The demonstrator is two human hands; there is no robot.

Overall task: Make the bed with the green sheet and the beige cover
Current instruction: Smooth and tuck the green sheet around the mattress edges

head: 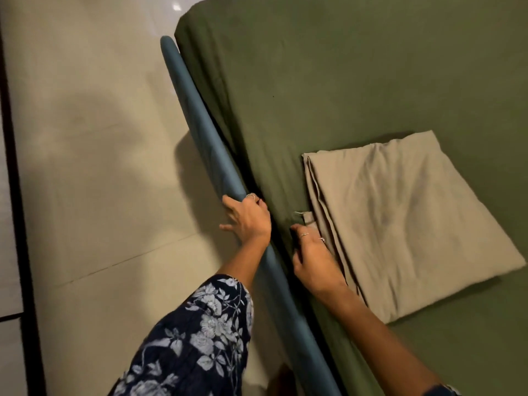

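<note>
Both my hands work the bed's edge: left hand rests spread and relaxed on the blue rail, right hand pressing the green sheet down into the gap. I should tuck deep, smoothing along the rail, leaving the folded beige cover lying beside my right hand until done.

The left hand rests on the blue rail; the right hand presses the green sheet at the bed's edge, beside the folded beige cover.
</note>
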